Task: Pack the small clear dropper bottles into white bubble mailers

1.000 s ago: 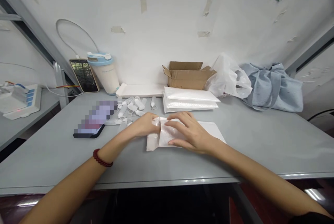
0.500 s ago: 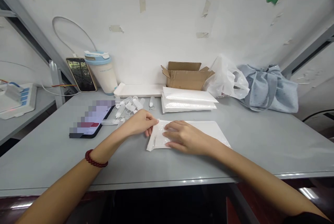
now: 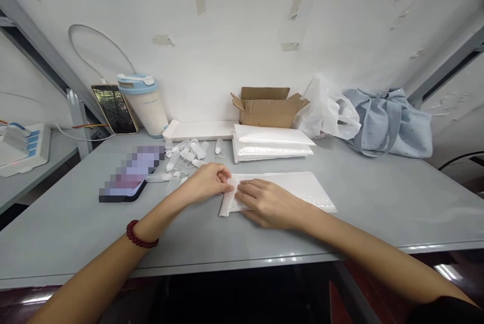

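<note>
A white bubble mailer (image 3: 312,190) lies flat on the grey table, its narrow flap at the left end folded over. At that flap is my left hand (image 3: 209,182), fingers curled and thumb pressed on the flap's edge. My right hand (image 3: 270,203) rests palm down across the mailer, fingers stretched toward the flap and lying on the surface; it covers the mailer's middle. Just behind, several more white mailers (image 3: 274,137) are stacked. Left of them lie several small clear plastic bottles (image 3: 174,161) with white caps, close to my left hand.
Along the wall stand a phone (image 3: 115,110) on a cable, a blue-lidded cup (image 3: 145,107), a long white tray (image 3: 204,130), an open cardboard box (image 3: 268,112), a white plastic bag (image 3: 327,110) and a light blue cloth bag (image 3: 393,122). Another phone (image 3: 132,173) lies at left.
The flap now lies folded over onto the mailer. My left hand has moved slightly right and down along it, and the right hand's fingers have drawn closer together.
</note>
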A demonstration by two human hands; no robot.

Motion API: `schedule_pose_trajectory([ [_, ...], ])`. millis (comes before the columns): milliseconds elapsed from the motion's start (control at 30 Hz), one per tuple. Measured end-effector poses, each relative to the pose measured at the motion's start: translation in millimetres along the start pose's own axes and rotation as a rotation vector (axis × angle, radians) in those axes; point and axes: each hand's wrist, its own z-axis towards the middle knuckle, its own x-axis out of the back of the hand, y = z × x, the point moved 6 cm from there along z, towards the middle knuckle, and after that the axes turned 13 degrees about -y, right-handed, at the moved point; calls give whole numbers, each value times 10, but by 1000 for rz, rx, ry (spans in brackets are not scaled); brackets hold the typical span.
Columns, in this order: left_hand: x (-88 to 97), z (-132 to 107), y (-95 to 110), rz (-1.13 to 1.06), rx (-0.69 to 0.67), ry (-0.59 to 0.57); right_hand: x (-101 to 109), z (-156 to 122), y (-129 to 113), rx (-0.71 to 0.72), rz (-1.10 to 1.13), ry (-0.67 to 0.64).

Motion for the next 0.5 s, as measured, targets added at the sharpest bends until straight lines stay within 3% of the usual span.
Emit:
schedule_pose_trajectory([
  [233, -79, -9, 56, 21, -86, -142, 10, 5, -65, 30, -75, 23],
  [367, -60, 3, 89, 106, -149, -145, 5, 1, -77, 42, -95, 8],
  [500, -41, 45, 52, 43, -162, -122, 23, 2, -75, 39, -88, 31],
])
